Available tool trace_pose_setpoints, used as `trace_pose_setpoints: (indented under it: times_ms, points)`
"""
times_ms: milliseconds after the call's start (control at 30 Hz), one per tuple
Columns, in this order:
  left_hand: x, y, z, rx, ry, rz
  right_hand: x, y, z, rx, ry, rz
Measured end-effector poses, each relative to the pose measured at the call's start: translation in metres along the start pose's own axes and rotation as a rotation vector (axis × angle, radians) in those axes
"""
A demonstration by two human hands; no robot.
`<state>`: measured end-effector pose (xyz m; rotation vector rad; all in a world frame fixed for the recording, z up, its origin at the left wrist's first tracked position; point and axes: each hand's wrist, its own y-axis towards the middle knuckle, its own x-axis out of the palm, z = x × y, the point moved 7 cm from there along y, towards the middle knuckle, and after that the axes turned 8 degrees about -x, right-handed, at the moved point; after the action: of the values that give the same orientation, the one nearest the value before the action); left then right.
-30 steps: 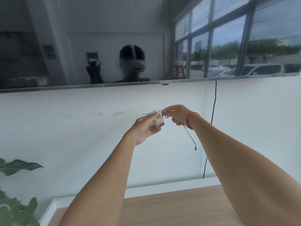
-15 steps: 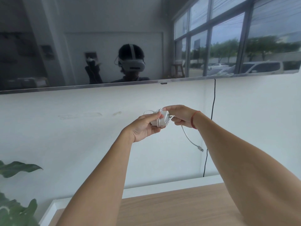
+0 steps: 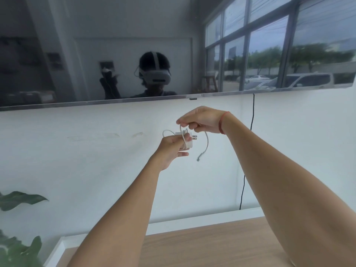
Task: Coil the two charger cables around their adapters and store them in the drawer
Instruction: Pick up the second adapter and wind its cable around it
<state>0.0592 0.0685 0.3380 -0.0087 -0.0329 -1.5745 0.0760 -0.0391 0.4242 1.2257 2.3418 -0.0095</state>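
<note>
Held out in front of the wall, my left hand (image 3: 170, 149) grips a small white charger adapter (image 3: 189, 140) with its plug prongs pointing right. Some turns of its white cable (image 3: 206, 144) lie around the adapter. Just above it, my right hand (image 3: 202, 119) pinches the cable, which arcs down to a loose plug end hanging free at the right. The second charger and the drawer are out of view.
A wooden top with a white rim (image 3: 202, 245) lies below my arms. A dark wall screen (image 3: 115, 54) hangs above, with a black cord (image 3: 248, 151) running down the wall at the right. Green plant leaves (image 3: 17, 201) stand at the left edge.
My right hand has lifted above the adapter, pulling the cable up into a loop. The loose end has grown shorter and hangs closer to the adapter.
</note>
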Motion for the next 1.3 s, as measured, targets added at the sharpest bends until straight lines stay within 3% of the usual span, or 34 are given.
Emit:
trace_pose_setpoints:
  times_ms: [100,200,367,467,567,700,1133,1300]
  points:
    - [-0.002,-0.003,0.001,-0.021,-0.253,-0.030,-0.019,0.005,0.000,-0.094,-0.010,0.251]
    - [-0.003,-0.007,0.007,0.022,-0.210,-0.046,-0.025,0.002,0.013,-0.140,-0.121,0.413]
    - [-0.008,-0.005,0.022,0.088,-0.282,-0.013,-0.007,-0.005,0.058,-0.072,-0.065,0.546]
    - [-0.014,0.002,0.018,0.084,-0.279,0.104,0.022,0.002,0.076,0.039,-0.117,0.399]
    - [-0.023,0.005,0.003,0.068,-0.297,0.227,0.045,0.005,0.077,0.188,-0.339,0.154]
    - [-0.028,0.003,-0.006,0.061,-0.304,0.208,0.049,0.006,0.064,0.305,-0.522,-0.075]
    - [-0.028,-0.001,-0.008,0.020,-0.293,0.073,0.050,-0.001,0.061,0.249,-0.611,-0.171]
    - [-0.029,0.003,-0.019,0.085,-0.169,0.166,0.048,0.002,0.046,0.239,-0.747,-0.234]
